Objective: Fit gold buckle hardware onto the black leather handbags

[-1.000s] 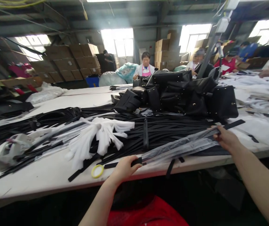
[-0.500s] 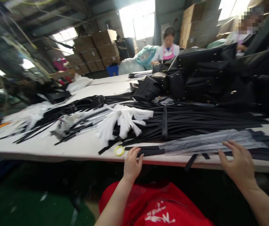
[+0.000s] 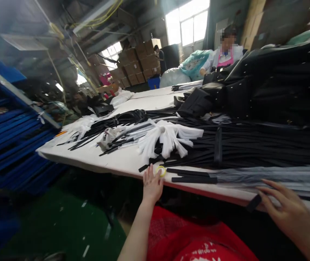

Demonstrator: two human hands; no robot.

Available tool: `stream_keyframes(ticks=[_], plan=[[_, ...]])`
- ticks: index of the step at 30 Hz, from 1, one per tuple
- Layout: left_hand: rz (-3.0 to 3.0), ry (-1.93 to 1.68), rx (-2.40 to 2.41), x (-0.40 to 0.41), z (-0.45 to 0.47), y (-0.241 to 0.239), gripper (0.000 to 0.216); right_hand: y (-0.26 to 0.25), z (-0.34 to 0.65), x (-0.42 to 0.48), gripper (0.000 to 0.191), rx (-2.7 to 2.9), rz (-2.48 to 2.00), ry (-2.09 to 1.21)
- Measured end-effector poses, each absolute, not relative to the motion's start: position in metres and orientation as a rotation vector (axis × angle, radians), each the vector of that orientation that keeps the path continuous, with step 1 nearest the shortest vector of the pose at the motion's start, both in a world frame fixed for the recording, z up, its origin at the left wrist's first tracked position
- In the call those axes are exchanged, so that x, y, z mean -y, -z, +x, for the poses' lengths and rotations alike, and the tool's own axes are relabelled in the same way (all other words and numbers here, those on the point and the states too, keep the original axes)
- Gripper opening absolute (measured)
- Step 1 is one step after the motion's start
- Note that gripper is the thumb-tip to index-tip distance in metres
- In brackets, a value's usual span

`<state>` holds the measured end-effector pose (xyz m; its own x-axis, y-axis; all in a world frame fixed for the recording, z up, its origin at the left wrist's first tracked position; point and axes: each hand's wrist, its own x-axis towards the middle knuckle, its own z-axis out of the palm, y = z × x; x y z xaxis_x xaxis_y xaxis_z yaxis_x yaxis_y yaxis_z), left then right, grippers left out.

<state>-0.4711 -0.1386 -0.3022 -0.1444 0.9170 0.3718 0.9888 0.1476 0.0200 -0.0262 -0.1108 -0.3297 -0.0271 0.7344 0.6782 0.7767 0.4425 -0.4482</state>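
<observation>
My left hand (image 3: 153, 185) lies at the table's front edge with its fingers stretched out, the thumb touching a yellow-rimmed tape roll (image 3: 161, 169). To the right of the roll, flat black strap ends (image 3: 194, 179) stick out of a clear plastic sleeve (image 3: 242, 175). My right hand (image 3: 288, 203) is over the front of this sleeved bundle, fingers apart. A loose black strap end (image 3: 254, 203) hangs over the edge by its fingertips; whether they touch it I cannot tell.
Long black straps (image 3: 255, 145) lie behind the sleeve, with white foam strips (image 3: 167, 136) at their left. Black bags (image 3: 285, 83) are heaped at the right rear. Across the table (image 3: 81, 157) a person in a pink apron (image 3: 225, 59) stands. Blue racks (image 3: 13, 137) are on the left.
The view has swung left. My left hand has moved left from the strap ends to the tape roll. My right hand has come lower, nearer the hanging strap end.
</observation>
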Motion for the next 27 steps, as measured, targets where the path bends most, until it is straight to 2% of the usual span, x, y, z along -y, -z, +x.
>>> stream_keyframes(ticks=[4,8,17,27], plan=[[-1.866,0.404,2.069,0.130,-0.478,0.306,0.036,0.338,-0.019,0.118,0.028,1.863,-1.318,0.054],[-1.889,0.563,1.913,0.119,-0.464,0.289,0.035,0.346,-0.013,0.125,0.025,1.845,-1.381,0.004],[-2.536,0.931,1.511,0.056,-0.331,0.237,0.034,0.348,-0.021,0.128,0.019,1.795,-1.360,-0.118],[-2.788,0.309,1.429,-0.078,-0.196,0.229,0.026,0.343,-0.033,0.142,0.019,1.739,-1.313,-0.204]])
